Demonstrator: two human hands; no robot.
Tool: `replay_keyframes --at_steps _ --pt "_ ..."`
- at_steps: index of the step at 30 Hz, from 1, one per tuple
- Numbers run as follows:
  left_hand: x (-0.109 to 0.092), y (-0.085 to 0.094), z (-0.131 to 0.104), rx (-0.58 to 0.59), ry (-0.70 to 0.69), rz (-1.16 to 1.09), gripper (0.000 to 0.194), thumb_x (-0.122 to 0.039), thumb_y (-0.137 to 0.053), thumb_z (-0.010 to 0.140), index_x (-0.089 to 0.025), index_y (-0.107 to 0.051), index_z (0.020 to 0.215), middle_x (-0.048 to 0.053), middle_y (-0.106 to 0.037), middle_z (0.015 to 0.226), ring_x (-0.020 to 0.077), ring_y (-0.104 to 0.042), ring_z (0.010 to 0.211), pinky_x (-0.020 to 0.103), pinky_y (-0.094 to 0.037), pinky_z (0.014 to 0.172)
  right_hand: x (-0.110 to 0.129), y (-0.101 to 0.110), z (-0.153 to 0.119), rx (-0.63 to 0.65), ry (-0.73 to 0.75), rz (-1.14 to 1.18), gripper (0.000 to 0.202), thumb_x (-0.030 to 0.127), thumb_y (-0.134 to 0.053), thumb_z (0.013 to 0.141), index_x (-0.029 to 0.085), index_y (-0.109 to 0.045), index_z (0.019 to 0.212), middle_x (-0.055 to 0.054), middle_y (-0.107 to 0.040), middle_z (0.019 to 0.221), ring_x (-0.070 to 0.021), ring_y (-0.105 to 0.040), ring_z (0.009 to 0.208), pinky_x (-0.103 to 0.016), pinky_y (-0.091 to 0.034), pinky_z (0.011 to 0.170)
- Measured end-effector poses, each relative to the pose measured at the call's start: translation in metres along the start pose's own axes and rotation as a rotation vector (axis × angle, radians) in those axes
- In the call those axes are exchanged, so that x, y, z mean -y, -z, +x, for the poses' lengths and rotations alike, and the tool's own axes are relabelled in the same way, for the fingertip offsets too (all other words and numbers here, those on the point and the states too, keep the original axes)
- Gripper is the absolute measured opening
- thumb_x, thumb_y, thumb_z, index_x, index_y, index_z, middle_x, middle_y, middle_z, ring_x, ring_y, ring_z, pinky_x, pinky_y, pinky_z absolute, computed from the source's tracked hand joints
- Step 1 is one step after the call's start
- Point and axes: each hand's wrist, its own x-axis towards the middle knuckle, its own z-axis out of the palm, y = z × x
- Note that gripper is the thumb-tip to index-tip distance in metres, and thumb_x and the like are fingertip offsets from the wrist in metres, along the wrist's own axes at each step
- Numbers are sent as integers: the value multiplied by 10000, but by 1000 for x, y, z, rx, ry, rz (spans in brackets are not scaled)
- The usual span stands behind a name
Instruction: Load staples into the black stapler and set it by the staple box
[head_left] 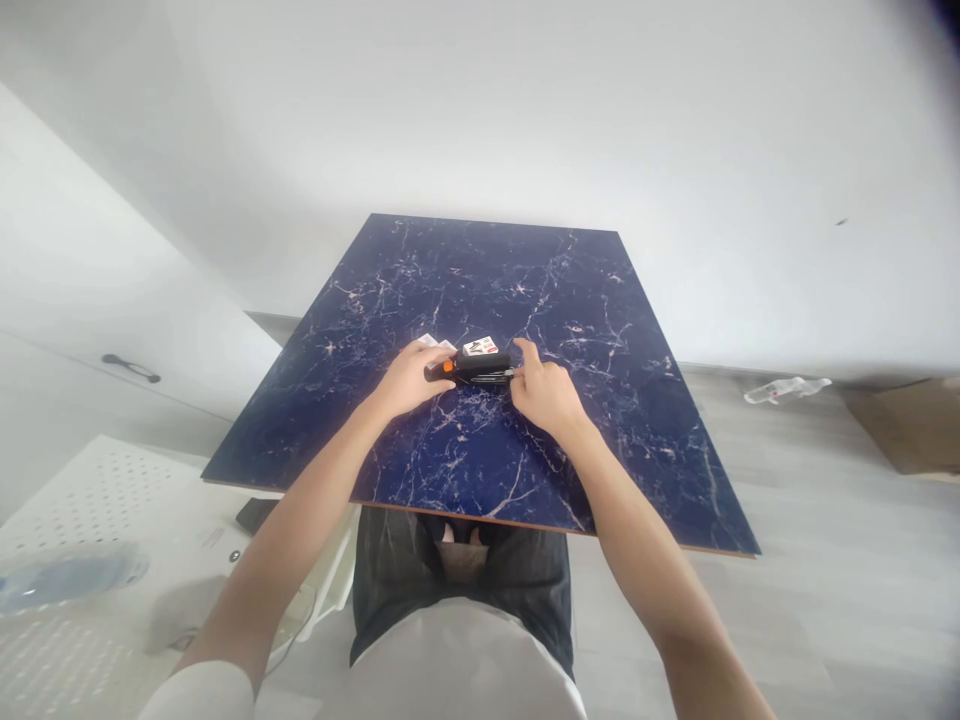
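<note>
Deep navy blue covers the worktop [465, 460], crossed by a marble pattern of thin white veins with pale pinkish flecks; its front edge [465, 514] is a reddish-brown strip. The stapler [481, 362] is black, with 1 bright orange patch [448, 367] and a bit of silvery metal. The small box [480, 346] is white, printed in red and black. The trousers [390, 580] are charcoal, the shirt [450, 665] white. Light grey with faint streaks marks the floor [825, 590]; the wall [487, 110] is plain off-white, the carton [919, 425] tan. Rows of dark dots pattern a white panel [112, 480].
</note>
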Motion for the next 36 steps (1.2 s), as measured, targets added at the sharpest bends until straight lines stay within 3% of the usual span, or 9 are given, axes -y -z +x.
replay_keyframes --at_steps 4,6,13,19,23,27,30,33,36 --pt "2 -2 1 -18 -3 -19 544 -267 -875 791 -256 -697 1304 84 -704 1227 270 -621 1180 474 -487 1080 11 -5 -2 15 4 -14 889 177 -425 864 17 -42 1650 -132 -774 845 -277 -690 692 -427 -565 779" --pt "1 -2 1 -21 -4 -28 525 -267 -877 787 -259 -707 1283 74 -720 1217 271 -625 1182 478 -491 1076 15 -9 -3 2 16 10 936 188 -429 860 -3 46 1643 -135 -770 819 -270 -677 660 -432 -574 775" --pt "-1 -1 2 -41 -22 -47 489 -279 -885 766 -262 -731 1230 67 -749 1189 287 -643 1163 490 -500 1058 18 -16 -6 -28 48 87 938 212 -417 866 3 63 1644 -143 -768 814 -270 -679 653 -456 -589 796" --pt "1 -5 3 -49 -38 -34 480 -313 -879 772 -257 -725 1223 66 -747 1148 288 -636 1127 466 -505 1012 16 -16 -3 17 63 145 962 221 -452 852 49 42 1660 -150 -778 931 -285 -705 743 -457 -581 839" --pt "-9 -9 3 23 -175 -5 451 -462 -822 819 -232 -732 1197 86 -740 1092 309 -635 1073 485 -493 990 11 -23 1 -6 23 259 954 257 -483 859 75 -9 1667 -184 -754 1122 -320 -720 898 -483 -576 881" --pt "-22 -12 -2 140 -249 -97 319 -440 -672 936 -257 -758 1182 83 -752 1106 304 -640 1114 482 -482 1027 0 -25 6 -83 -37 391 806 214 -464 866 117 -225 1629 -181 -681 1335 -323 -703 1062 -523 -542 988" --pt "-21 -12 -3 182 -259 -127 256 -373 -629 959 -262 -781 1132 75 -753 1138 282 -648 1133 465 -490 1037 -5 -19 6 -108 -108 466 612 253 -435 928 155 -406 1531 -149 -709 1276 -320 -679 1137 -531 -517 1030" --pt "-7 -7 2 7 -182 -25 267 -339 -574 989 -256 -770 1150 70 -750 1179 281 -634 1164 499 -443 1092 0 -14 2 -73 -114 501 548 420 -477 981 185 -472 1477 -139 -707 1258 -302 -707 1042 -517 -538 994" --pt "15 3 7 -192 -13 123 350 -317 -576 977 -212 -707 1284 117 -684 1342 320 -568 1283 539 -377 1142 10 -14 -3 -32 -53 483 744 537 -627 905 213 -410 1538 -170 -625 1392 -302 -721 993 -509 -559 959"
